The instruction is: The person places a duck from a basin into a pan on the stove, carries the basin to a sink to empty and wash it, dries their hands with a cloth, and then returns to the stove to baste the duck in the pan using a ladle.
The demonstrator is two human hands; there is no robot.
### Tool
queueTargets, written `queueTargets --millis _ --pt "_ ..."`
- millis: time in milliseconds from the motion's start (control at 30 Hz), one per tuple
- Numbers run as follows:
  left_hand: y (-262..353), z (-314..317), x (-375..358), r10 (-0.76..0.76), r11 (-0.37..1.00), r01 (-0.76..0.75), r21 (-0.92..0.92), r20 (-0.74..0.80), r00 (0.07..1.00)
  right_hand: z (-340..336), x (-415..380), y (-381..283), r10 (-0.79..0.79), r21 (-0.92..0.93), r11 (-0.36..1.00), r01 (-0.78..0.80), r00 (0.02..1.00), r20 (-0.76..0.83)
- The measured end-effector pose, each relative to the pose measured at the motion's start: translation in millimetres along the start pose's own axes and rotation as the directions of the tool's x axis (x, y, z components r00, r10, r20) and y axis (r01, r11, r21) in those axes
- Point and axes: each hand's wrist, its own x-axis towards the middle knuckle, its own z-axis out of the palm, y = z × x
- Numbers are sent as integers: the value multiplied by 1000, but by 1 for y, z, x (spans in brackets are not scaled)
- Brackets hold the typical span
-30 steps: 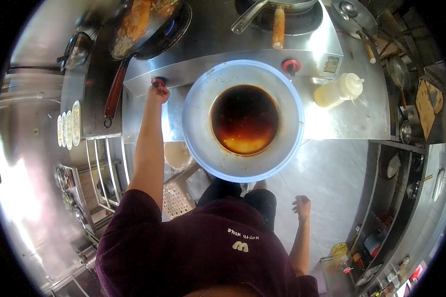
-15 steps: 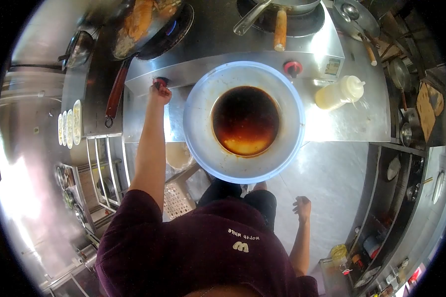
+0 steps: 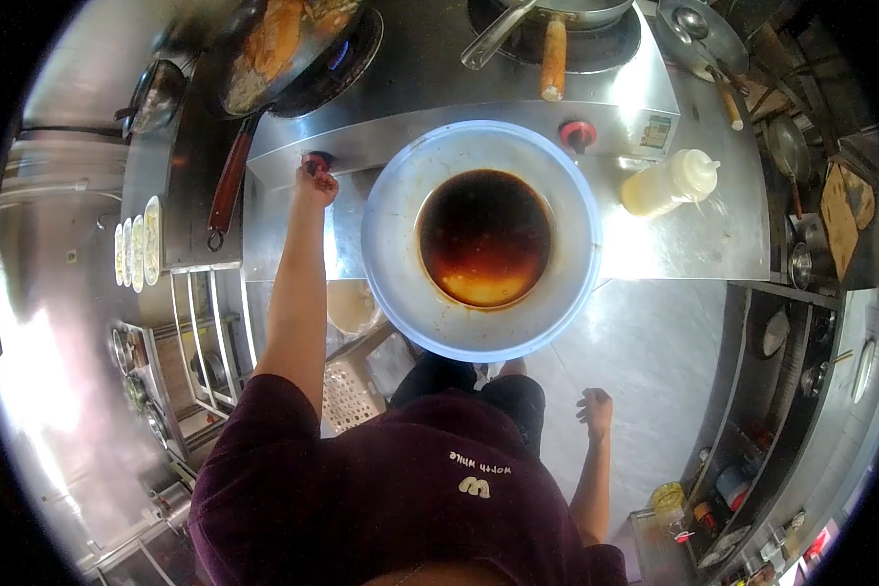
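Note:
My left hand (image 3: 316,184) is closed on a red stove knob (image 3: 318,160) at the front of the stove. Above it, a blue flame (image 3: 340,55) burns under a tilted frying pan (image 3: 298,68) that holds browned food (image 3: 273,44). The pan's dark red handle (image 3: 229,186) points down toward me. My right hand (image 3: 596,410) hangs low at my side with fingers loosely apart and holds nothing. Between my arms, a large pale blue basin (image 3: 391,264) with dark brown liquid (image 3: 483,234) sits at the counter's front edge.
Right of the basin stand a second red knob (image 3: 578,135) and a squeeze bottle (image 3: 669,184). Another pan with a wooden handle (image 3: 553,61) rests on the right burner. Shelves (image 3: 752,391) line the right side; a perforated beige crate (image 3: 352,391) is on the floor.

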Motion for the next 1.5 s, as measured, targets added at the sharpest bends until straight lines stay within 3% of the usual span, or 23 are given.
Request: queueTargets --millis 433,633,733,833,933,1033,1133,1267,1333,1367,1433,1467,1500 --pt "0 -3 6 10 1000 -9 9 -54 999 -1 1 0 5 -13 1000 -5 1000 3" --pt "-4 -14 23 232 949 -211 235 -64 971 -1 2 1 15 -13 1000 -15 1000 1" --pt "-5 -14 22 242 940 -213 265 -81 967 -1 2 0 21 -9 1000 -21 1000 0" --pt "-7 -13 14 248 938 -230 260 -41 968 -2 3 0 25 -8 1000 -25 1000 0" --pt "-7 -15 6 154 973 -151 175 -3 988 -2 1 -2 16 0 1000 -16 1000 1" --pt "-18 -27 -13 97 940 -141 312 152 984 -4 2 -4 -15 6 1000 15 1000 12" --pt "-35 -28 -58 -44 722 -140 677 247 968 -5 11 6 26 2 1000 -26 1000 18" --pt "-51 -9 -135 -97 429 -284 857 356 929 -14 29 24 86 -26 996 -84 995 56" --pt "-60 -15 -135 -147 124 -394 911 410 900 -20 36 24 105 -68 993 -101 993 52" --pt "-65 -19 -136 -148 210 -380 901 413 898 -25 41 23 122 -100 988 -117 991 51" --pt "-73 -22 -146 -107 143 -399 906 415 904 -33 57 26 163 -154 976 -156 986 36" --pt "-76 -25 -152 -85 111 -402 909 411 907 -42 68 30 136 -184 977 -112 983 123" --pt "-81 -36 -147 -89 146 -412 899 427 900 -47 74 21 164 -218 967 -135 979 121"
